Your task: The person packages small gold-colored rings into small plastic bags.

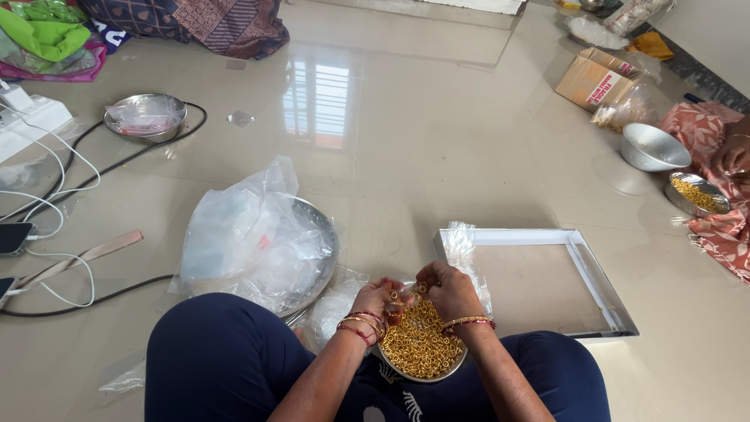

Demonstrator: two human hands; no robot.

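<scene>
A steel bowl (461, 363) full of small gold rings (419, 348) rests in my lap between my knees. Just above the bowl's far side, my left hand (375, 298) pinches a small brown and gold piece (394, 301). Close beside it, my right hand (447, 289) has its fingertips drawn together on a tiny gold ring. The two hands almost touch. Both wrists wear bangles.
A shallow white-rimmed cardboard tray (539, 234) lies to the right. A large steel plate (324, 242) under crumpled clear plastic bags (250, 234) sits left. Cables and phones (14, 237) lie at far left. Another person (723, 180) sits at right with steel bowls (652, 147).
</scene>
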